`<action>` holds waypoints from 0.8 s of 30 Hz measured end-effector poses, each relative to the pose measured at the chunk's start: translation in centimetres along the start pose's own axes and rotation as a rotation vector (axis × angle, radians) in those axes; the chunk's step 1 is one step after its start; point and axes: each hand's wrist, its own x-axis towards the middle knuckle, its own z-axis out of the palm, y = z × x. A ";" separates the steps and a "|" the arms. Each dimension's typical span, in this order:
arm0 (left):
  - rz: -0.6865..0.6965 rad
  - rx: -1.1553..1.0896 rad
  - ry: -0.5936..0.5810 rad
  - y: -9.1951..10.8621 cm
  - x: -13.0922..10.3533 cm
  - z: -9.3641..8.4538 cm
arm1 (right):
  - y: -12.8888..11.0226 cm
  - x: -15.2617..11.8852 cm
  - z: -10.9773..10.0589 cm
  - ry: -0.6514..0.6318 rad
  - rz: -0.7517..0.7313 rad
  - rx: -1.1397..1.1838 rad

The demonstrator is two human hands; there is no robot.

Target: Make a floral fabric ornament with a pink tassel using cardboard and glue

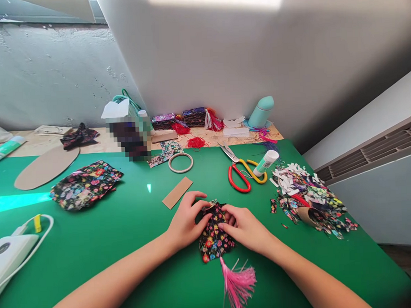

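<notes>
A small black fabric piece [213, 237] with a bright flower print lies on the green mat in front of me. From its lower end a pink tassel [238, 281] fans out toward me. My left hand [190, 217] pinches the upper left edge between thumb and fingers. On the opposite edge, my right hand [241, 224] grips with its fingers curled partly under the cloth. The top edge between the hands looks folded or gathered. Beyond my left hand lies a tan cardboard strip [177, 192].
Scissors [240, 170] with red and yellow handles touch a glue stick [266, 163]. Fabric and paper scraps [308, 195] are heaped at right. A tape ring [180, 163], floral cloth [87, 185], cardboard oval [46, 168] and white device [10, 253] lie around. A turquoise bottle [260, 112] stands behind.
</notes>
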 end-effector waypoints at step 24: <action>0.325 0.178 0.062 -1.0 0.2 -0.2 | 0.6 0.8 0.1 0.240 -0.084 -0.074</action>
